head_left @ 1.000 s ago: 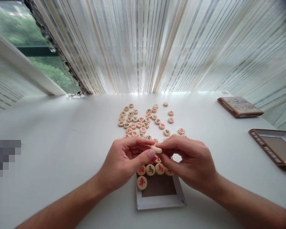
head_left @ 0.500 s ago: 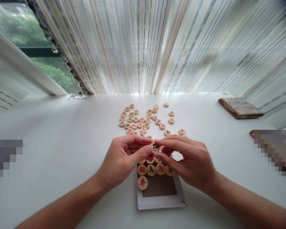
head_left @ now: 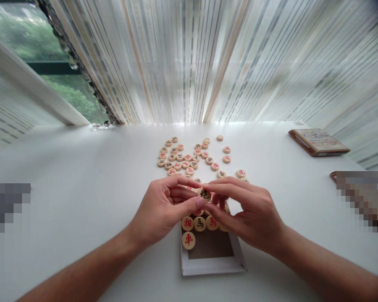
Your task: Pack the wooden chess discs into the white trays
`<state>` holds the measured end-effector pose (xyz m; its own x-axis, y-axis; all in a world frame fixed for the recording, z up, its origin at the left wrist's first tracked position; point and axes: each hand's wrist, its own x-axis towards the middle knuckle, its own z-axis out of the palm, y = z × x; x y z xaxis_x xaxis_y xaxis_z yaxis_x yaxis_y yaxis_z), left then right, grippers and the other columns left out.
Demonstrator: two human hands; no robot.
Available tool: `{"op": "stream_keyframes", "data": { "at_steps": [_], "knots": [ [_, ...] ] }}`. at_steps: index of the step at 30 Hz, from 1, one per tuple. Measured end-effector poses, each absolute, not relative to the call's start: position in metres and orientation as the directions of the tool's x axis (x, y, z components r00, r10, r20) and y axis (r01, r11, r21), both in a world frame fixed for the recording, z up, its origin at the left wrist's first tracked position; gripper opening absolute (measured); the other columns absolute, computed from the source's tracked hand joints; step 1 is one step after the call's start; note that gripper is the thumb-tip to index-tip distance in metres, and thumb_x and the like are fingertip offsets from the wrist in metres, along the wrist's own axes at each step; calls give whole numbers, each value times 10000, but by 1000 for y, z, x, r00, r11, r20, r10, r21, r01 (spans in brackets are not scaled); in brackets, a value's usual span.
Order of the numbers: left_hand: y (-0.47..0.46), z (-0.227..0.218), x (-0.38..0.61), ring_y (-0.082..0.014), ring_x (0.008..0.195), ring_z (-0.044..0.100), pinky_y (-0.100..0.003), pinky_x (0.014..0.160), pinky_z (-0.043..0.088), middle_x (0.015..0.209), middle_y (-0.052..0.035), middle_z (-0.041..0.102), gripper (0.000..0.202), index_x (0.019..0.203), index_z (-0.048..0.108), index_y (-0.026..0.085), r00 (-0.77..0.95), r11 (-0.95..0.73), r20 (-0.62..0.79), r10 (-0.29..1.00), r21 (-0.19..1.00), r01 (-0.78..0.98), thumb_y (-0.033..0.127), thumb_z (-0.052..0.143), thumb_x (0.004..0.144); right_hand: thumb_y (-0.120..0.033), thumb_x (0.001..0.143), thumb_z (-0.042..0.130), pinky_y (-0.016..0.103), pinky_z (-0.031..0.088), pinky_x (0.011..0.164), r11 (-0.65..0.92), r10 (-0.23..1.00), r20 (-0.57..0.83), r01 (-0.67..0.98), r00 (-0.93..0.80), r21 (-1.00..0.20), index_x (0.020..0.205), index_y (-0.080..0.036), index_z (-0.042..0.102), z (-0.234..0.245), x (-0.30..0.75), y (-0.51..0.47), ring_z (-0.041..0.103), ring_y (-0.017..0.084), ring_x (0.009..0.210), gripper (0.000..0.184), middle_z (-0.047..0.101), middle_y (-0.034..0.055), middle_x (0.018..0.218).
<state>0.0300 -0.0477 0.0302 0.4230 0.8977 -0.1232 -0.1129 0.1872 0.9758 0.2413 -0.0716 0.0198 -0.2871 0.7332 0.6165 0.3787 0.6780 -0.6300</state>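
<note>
Above the far part of a white box tray (head_left: 214, 268), a round wooden Chinese chess piece (head_left: 204, 194) with a black character is pinched between both hands. My left hand (head_left: 162, 207) grips its left side with thumb and index finger. Closed on the right side are the thumb and index fingertips of my right hand (head_left: 253, 209). Rows of chess pieces lie face up in the tray, partly covered by my hands. A red-marked piece (head_left: 188, 240) sits alone in the nearest row, at the left wall, beside bare brown tray bottom.
Several loose chess pieces (head_left: 185, 164) lie scattered on the white table (head_left: 82, 188) beyond my hands. A flat brown-edged box (head_left: 319, 141) lies at the far right, with a blurred-out object (head_left: 359, 197) nearer. Striped curtains (head_left: 176, 63) hang behind the table.
The chess piece has turned between my fingers, so its black character now stands more upright. My hands have shifted only slightly; the tray and the loose pieces stay put.
</note>
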Motion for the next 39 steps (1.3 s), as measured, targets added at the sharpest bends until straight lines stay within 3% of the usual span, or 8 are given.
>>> {"op": "stream_keyframes", "data": {
  "at_steps": [5,10,14,18,26,32,39],
  "knots": [
    [-49,29,31,-199,790,834,-250,744,679,872,-95,862,296,1055,791,131,417,135,-93,904,988,-72,249,923,818,-177,939,770,279,586,617,660,749,600,402,-282,-635,1139,-198,770,20,243,-70,676,144,673,202,748,64,935],
    [-51,28,33,-180,810,834,-210,750,667,872,-61,859,225,990,784,144,424,87,-51,904,994,-66,178,910,805,-145,893,759,282,539,616,621,782,551,447,-292,-644,1062,-170,754,21,242,-71,649,143,682,171,736,48,874],
    [-50,28,32,-156,833,814,-202,775,651,898,-43,846,81,944,801,150,382,-101,88,920,995,15,196,834,886,-123,880,745,264,515,625,643,764,564,439,-312,-628,1048,-171,735,21,242,-72,627,130,683,175,728,35,858],
    [-46,27,29,-163,829,785,-238,793,636,887,-44,831,82,928,806,151,295,-240,200,934,965,104,228,778,932,-148,880,760,276,521,690,672,735,512,380,-445,-636,993,-187,714,24,244,-74,648,150,746,129,737,34,861],
    [-40,20,28,-176,842,787,-269,822,631,894,-46,831,88,943,803,150,258,-303,264,930,944,128,224,756,930,-150,887,723,332,461,760,770,576,336,355,-746,-531,905,-163,697,33,246,-79,530,186,783,35,675,35,823],
    [-41,18,27,-188,864,809,-284,821,648,927,-50,840,95,972,809,156,260,-339,297,919,931,133,180,738,914,-182,906,729,352,450,822,774,549,237,381,-801,-505,822,-164,694,30,245,-81,537,213,864,92,682,49,849],
    [-41,17,28,-188,858,812,-285,817,647,921,-51,840,100,965,809,151,264,-345,298,917,926,153,174,729,909,-215,965,724,382,432,831,813,516,237,384,-823,-438,896,-163,767,25,246,-82,546,223,848,97,723,38,839]
  ]
}}
